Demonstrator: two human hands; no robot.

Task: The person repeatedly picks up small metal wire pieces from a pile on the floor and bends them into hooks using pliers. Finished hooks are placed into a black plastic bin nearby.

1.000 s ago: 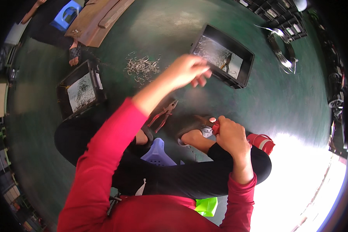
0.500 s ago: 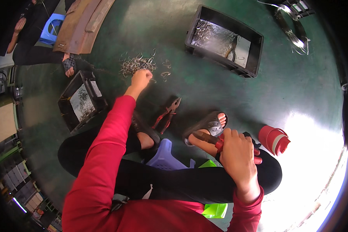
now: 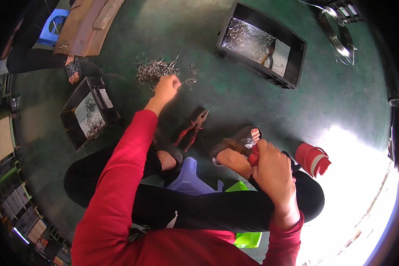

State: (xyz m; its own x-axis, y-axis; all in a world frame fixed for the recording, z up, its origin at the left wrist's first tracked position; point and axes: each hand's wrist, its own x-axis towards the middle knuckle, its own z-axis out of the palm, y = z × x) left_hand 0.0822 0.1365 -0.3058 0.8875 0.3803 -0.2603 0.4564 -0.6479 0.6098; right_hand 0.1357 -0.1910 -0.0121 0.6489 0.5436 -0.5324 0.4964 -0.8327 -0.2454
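Note:
My left hand reaches out to the near edge of a loose pile of bent wire hooks on the green floor. Its fingers are pinched together, and whatever lies between them is too small to make out. A few single hooks lie just right of it. Over my right knee, my right hand is wrapped around red-handled pliers, whose jaws point left and look blurred. Another pair of pliers with red handles lies on the floor between my feet.
A black crate holding hooks and a tool stands far right of the pile; a smaller black bin sits at left. There is a red container by my right knee, a wire coil far right, and another person's foot far left.
My left hand has shifted slightly right and away from me along the pile's edge. My right hand keeps its hold on the pliers, whose jaws now look more smeared.

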